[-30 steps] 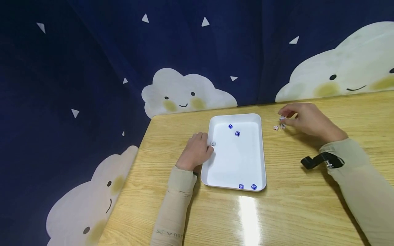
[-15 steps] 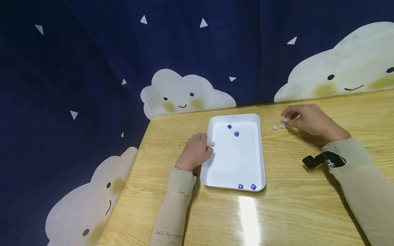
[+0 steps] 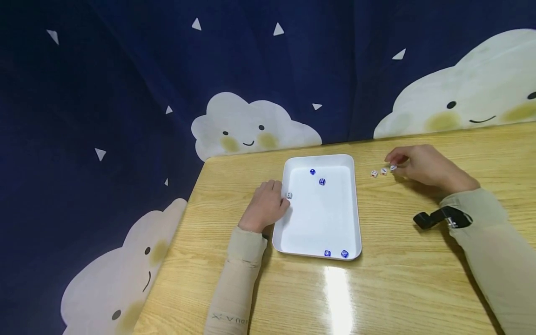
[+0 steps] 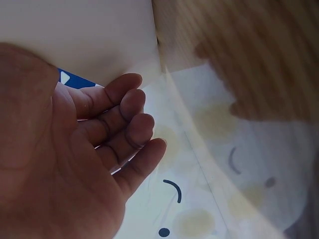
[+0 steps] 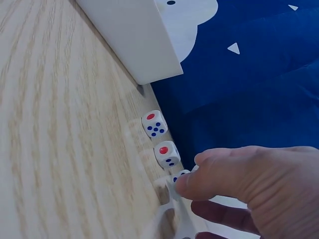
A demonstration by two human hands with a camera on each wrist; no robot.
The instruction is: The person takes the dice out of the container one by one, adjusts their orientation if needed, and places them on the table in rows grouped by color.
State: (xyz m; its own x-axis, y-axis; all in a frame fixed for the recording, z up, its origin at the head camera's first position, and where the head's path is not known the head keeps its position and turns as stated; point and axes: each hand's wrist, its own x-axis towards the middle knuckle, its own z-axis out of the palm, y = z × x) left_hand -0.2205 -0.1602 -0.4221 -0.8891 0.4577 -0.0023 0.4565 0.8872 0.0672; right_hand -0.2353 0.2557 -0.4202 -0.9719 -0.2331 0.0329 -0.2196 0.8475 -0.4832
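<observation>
In the head view my right hand pinches a white die between thumb and fingers at the tabletop. Close to its left lie a second white die and a third white die, lined up in a row. The right wrist view shows the thumb against the held die, which it partly covers. My left hand rests at the left rim of a white tray, thumb over the edge, fingers loosely bent outside. Beside that thumb, inside the tray, sits another white die.
Several blue dice lie in the tray: one blue die with another near the far end, and one blue die with another at the near end. Behind the wooden table hangs a dark blue cloth with cloud prints.
My right hand has moved slightly right and nearer with its die, from behind the two other white dice to the right end of their row. The left hand has stayed in place.
</observation>
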